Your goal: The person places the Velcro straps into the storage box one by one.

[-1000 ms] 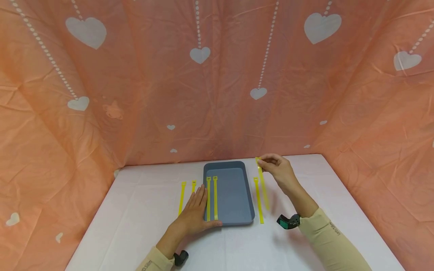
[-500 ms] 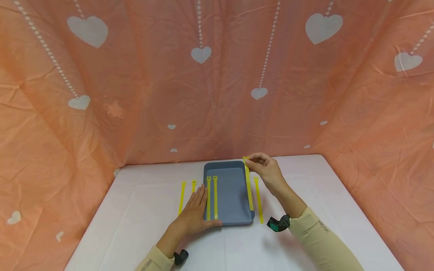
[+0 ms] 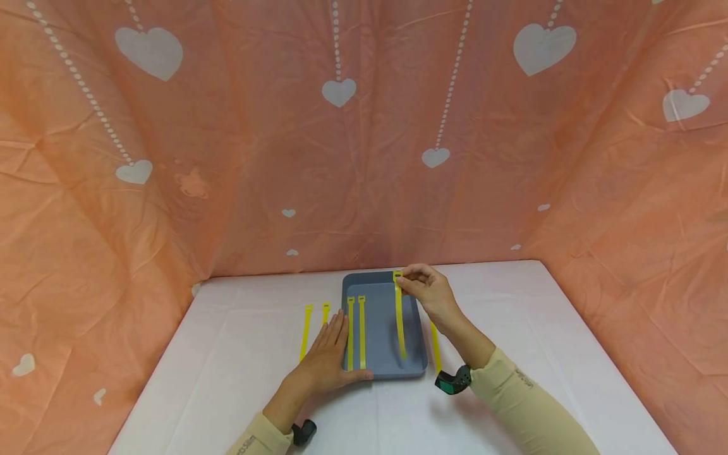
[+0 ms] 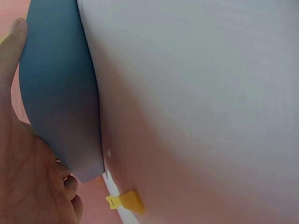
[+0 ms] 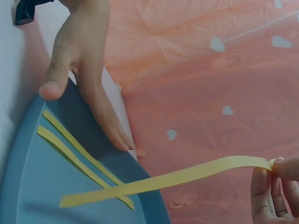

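Note:
My right hand [image 3: 431, 294] pinches a yellow cable tie [image 3: 400, 319] by its slotted head, near the far right corner of the blue-grey tray [image 3: 381, 341]. The tie's strap hangs over the right part of the tray; in the right wrist view the held tie [image 5: 173, 178] bows slightly. Two more yellow cable ties [image 3: 362, 332] lie side by side in the tray's left part. My left hand [image 3: 325, 361] rests along the tray's left side with straight fingers, its thumb [image 5: 53, 84] at the near rim.
Left of the tray, two cable ties [image 3: 306, 328] lie on the white table [image 3: 239, 354], one partly behind my left hand. Another cable tie [image 3: 435, 347] lies right of the tray, partly hidden by my right forearm. An orange curtain [image 3: 364, 189] with hearts surrounds the table.
My right hand has carried its cable tie leftward, from beside the tray to over its right part, and slightly lower. The left hand stays on the tray's side.

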### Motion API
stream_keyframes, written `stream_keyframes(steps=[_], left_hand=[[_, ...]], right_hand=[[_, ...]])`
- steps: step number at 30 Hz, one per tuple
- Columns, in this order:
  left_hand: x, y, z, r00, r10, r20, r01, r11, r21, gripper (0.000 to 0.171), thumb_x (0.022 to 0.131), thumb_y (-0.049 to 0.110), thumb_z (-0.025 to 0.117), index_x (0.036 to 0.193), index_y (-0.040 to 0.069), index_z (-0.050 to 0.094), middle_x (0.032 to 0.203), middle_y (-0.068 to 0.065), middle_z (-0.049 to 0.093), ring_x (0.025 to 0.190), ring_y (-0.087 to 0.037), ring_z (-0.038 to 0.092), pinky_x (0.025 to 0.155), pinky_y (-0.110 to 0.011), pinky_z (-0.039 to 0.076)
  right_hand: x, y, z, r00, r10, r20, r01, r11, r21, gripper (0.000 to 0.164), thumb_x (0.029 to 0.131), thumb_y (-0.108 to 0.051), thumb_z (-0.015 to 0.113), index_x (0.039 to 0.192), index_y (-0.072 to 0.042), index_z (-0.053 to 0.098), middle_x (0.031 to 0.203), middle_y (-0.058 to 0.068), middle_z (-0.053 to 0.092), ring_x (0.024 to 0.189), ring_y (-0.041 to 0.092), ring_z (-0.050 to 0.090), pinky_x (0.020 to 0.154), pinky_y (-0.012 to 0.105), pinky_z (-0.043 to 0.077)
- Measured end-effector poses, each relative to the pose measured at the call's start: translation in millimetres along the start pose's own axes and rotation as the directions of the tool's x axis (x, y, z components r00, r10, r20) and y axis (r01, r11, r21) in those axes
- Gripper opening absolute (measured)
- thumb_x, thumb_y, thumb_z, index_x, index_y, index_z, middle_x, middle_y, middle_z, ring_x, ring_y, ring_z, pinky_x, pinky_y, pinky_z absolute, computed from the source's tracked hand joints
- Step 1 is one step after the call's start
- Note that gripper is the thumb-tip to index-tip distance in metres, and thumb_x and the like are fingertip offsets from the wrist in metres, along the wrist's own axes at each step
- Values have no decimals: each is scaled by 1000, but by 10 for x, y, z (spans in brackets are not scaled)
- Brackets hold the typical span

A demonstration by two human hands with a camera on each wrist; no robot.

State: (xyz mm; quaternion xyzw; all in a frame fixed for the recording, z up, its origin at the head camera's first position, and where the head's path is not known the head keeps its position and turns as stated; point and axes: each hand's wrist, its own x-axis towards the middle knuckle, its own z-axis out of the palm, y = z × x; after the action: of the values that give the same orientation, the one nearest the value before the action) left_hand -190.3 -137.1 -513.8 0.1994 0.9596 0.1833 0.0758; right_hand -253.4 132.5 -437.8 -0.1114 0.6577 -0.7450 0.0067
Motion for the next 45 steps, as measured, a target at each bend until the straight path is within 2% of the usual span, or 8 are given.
stream_keyframes(steps=[8,15,24,37,41,45], left_hand=[[-3,-3,6,1000,-3,4,3,1000,-7,138,83,86,69,171,-2,9,180,-19,0,167,-36,4,134,-53,11],[-2,-2,-4,1000,-3,7,3,1000,-2,137,83,87,67,171,-2,9,180,-18,0,167,-36,3,135,-52,10],[1,4,-3,1000,-4,5,4,1000,-2,138,83,88,66,171,-2,9,180,-19,0,167,-36,4,135,-52,11],[12,-12,21,1000,-8,7,8,1000,9,138,83,88,66,171,-1,8,180,-18,0,167,-35,3,135,-52,10],[7,-9,13,1000,-8,8,8,1000,9,138,83,88,66,171,-1,8,180,-18,0,167,-35,3,135,-52,10],[0,-3,3,1000,-3,5,3,1000,5,137,83,87,66,171,-2,8,180,-19,0,167,-36,4,135,-52,10]], right_hand=[[49,140,123,999,31,11,-32,999,39,19,102,-2,73,117,5,66,95,2,72,84,15,69,88,37,63],[97,271,205,997,80,12,-80,995,53,19,103,-3,72,119,4,65,95,0,71,83,14,69,85,31,62],[200,471,227,988,151,8,-151,980,129,14,105,0,68,117,3,64,91,-3,73,80,12,69,89,36,62],[340,669,234,975,216,-58,-210,973,99,19,102,0,72,119,6,67,89,-1,73,78,14,69,93,48,59],[390,734,252,973,223,-66,-216,971,98,19,101,1,73,119,5,67,89,-1,74,79,14,69,90,45,60],[437,799,270,972,224,-66,-218,973,80,20,100,1,73,118,8,67,87,-1,75,76,13,69,80,35,59]])
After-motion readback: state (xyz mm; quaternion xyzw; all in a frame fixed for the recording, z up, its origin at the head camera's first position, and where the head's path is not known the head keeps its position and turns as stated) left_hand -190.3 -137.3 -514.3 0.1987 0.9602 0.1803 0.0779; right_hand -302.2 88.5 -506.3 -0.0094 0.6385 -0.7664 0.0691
